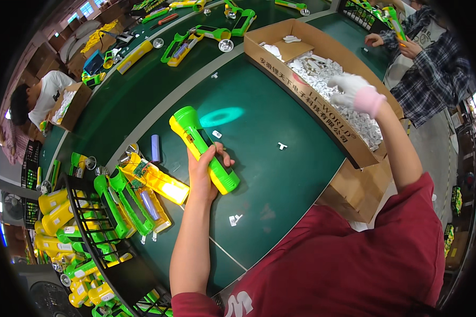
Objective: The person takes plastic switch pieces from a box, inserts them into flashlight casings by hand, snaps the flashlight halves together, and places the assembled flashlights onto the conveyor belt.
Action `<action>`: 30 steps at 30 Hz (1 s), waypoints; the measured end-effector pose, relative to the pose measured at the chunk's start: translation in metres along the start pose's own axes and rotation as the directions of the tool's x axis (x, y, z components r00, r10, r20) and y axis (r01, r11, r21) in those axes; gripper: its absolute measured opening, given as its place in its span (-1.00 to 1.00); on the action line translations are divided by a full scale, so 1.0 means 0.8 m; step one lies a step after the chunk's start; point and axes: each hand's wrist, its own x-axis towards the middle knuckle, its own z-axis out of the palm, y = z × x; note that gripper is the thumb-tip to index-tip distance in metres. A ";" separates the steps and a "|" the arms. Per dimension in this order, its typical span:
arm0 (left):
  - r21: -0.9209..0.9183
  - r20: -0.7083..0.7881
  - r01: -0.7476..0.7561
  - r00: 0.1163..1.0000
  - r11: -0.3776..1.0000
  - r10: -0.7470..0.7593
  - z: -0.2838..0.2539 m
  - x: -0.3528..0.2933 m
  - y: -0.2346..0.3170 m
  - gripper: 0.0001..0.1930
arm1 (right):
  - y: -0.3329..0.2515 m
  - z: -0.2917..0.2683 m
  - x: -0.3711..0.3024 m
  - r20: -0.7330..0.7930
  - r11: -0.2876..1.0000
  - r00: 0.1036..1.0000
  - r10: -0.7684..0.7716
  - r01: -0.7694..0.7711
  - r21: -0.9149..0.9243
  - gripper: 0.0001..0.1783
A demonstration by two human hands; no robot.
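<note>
A green and yellow flashlight (204,150) rests tilted in my bare left hand (205,166), its green head toward the far left. The fingers wrap round its body over the table. My right hand (351,92) wears a white glove with a pink cuff and reaches into a long cardboard box (296,90). Small white plastic pieces (314,68) fill much of that box. The gloved fingers look spread just over the pieces, with nothing visible held in them. Beside my left forearm lie opened flashlight halves (153,179) with wiring, and a purple battery cell (155,148).
A black basket (98,238) at the left is heaped with flashlights. Loose white pieces (282,146) dot the green table (269,195). More flashlight parts (195,39) lie along the far strip. One person (428,63) works at the far right, another (42,98) at the left.
</note>
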 end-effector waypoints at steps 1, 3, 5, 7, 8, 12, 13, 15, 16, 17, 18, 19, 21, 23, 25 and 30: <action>0.013 0.003 -0.005 1.000 1.000 0.005 0.002 0.001 -0.001 -0.59 | 0.017 0.013 0.008 0.099 0.999 0.995 -0.007 0.011 -0.038 -0.68; 0.035 0.007 -0.017 1.000 0.999 0.017 0.007 0.001 0.000 -0.55 | 0.041 0.036 0.019 0.130 0.999 0.992 -0.011 0.015 -0.029 -0.67; 0.026 0.032 -0.030 0.999 0.999 0.029 0.006 -0.002 0.000 -0.49 | 0.044 0.042 0.030 0.182 0.996 0.983 -0.027 0.010 0.092 -0.69; 0.025 0.036 -0.045 0.998 0.999 0.044 0.006 -0.004 -0.001 -0.49 | 0.038 0.038 0.031 0.186 0.993 0.982 -0.039 0.018 0.116 -0.73; 0.021 0.037 -0.051 0.998 0.998 0.050 0.005 -0.005 -0.001 -0.49 | 0.033 0.036 0.031 0.186 0.991 0.982 -0.031 0.006 0.135 -0.76; 0.039 0.056 -0.088 0.995 0.995 0.086 0.006 -0.007 -0.002 -0.53 | 0.031 0.036 0.026 0.038 0.993 0.999 0.029 -0.033 0.110 -0.86; 0.046 0.067 -0.073 0.995 0.996 0.070 0.005 -0.006 -0.001 -0.50 | 0.034 0.033 0.026 0.015 0.987 0.997 0.074 -0.076 0.140 -0.87; 0.053 0.068 -0.075 0.995 0.996 0.071 0.005 -0.005 0.000 -0.49 | 0.031 0.026 0.024 0.003 0.996 0.998 0.067 -0.068 0.051 -0.88; 0.061 0.076 -0.072 0.995 0.996 0.067 0.006 -0.003 0.000 -0.48 | 0.030 0.023 0.022 -0.011 0.997 0.998 0.068 -0.068 -0.037 -0.88; -0.023 0.087 -0.052 0.995 0.998 0.054 0.007 -0.003 0.002 -0.51 | 0.031 0.023 0.021 -0.014 0.997 0.997 0.070 -0.071 -0.038 -0.88; -0.023 0.092 -0.053 0.994 0.998 0.055 0.005 -0.004 0.003 -0.51 | 0.031 0.026 0.020 -0.003 0.996 0.996 0.094 -0.094 0.003 -0.87; -0.023 0.090 -0.056 0.994 0.998 0.058 0.005 -0.003 0.001 -0.51 | 0.035 0.027 0.018 0.003 0.991 0.992 0.127 -0.127 0.042 -0.86; -0.030 0.076 -0.063 0.995 0.998 0.066 0.002 -0.003 -0.001 -0.50 | 0.035 0.030 0.017 -0.043 0.986 0.990 0.135 -0.129 0.106 -0.85; -0.025 0.058 -0.054 0.997 0.998 0.055 0.001 -0.005 -0.002 -0.46 | 0.032 0.027 0.018 -0.084 0.982 0.993 0.087 -0.071 0.174 -0.82; 0.003 0.061 -0.048 0.997 0.999 0.048 0.000 -0.006 -0.001 -0.43 | 0.025 0.020 0.021 -0.087 0.981 0.990 0.111 -0.095 0.171 -0.81; 0.014 0.100 -0.032 0.995 0.999 0.030 0.011 -0.005 -0.001 -0.38 | 0.006 0.003 0.009 -0.261 0.968 0.956 0.136 -0.072 0.243 -0.81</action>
